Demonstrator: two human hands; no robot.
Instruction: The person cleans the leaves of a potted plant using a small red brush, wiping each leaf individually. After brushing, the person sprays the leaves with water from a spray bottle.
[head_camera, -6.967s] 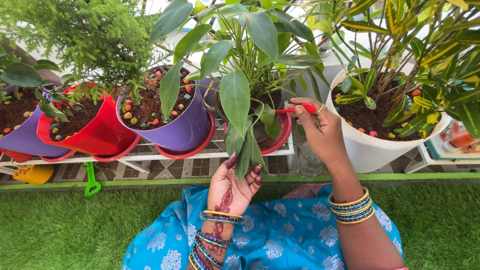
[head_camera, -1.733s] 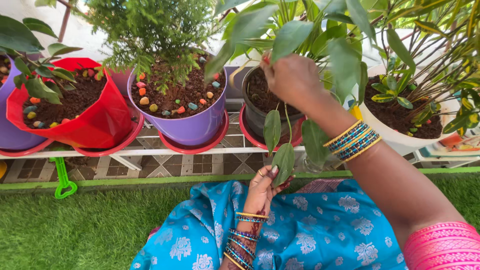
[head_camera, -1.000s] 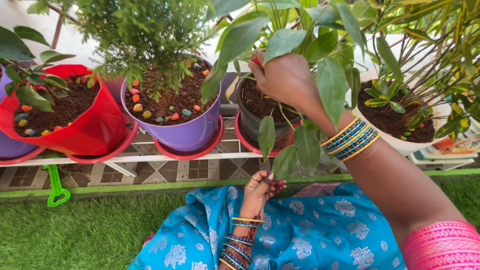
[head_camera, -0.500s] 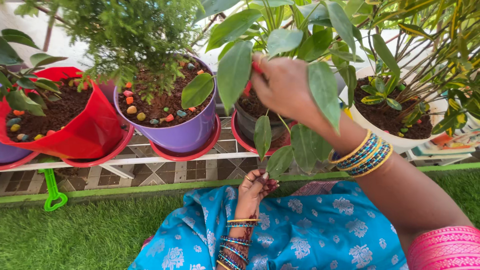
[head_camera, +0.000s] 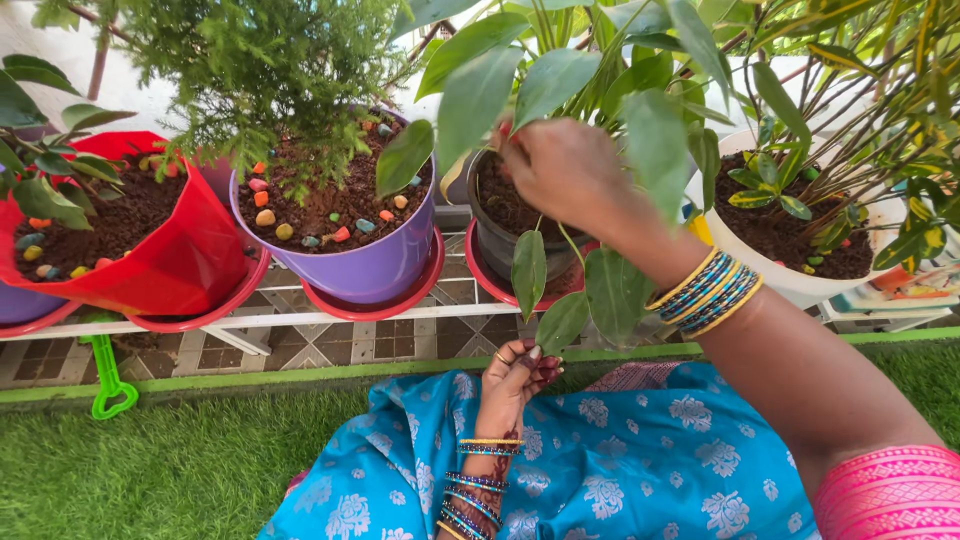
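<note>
My left hand (head_camera: 513, 377) rises from my lap and pinches the tip of a drooping green leaf (head_camera: 561, 322) between its fingers. That leaf belongs to the broad-leaved plant (head_camera: 560, 70) in the dark pot (head_camera: 495, 243), which stands on a red saucer (head_camera: 479, 278). Above the pot's soil, my right hand (head_camera: 562, 170) is closed among the stems. It holds a small red-handled tool (head_camera: 502, 131), of which only a sliver shows. Leaves hide its fingertips.
A purple pot (head_camera: 372, 268) with a feathery shrub and coloured pebbles stands left of the dark pot, and a red pot (head_camera: 195, 262) farther left. A white pot (head_camera: 790, 283) is on the right. All sit on a white rack (head_camera: 300, 318). A green plastic tool (head_camera: 106, 382) lies by the artificial grass (head_camera: 150, 465).
My right hand has shifted slightly lower and left among the stems, and the leaves have swayed. My left hand keeps its pinch on the drooping leaf.
</note>
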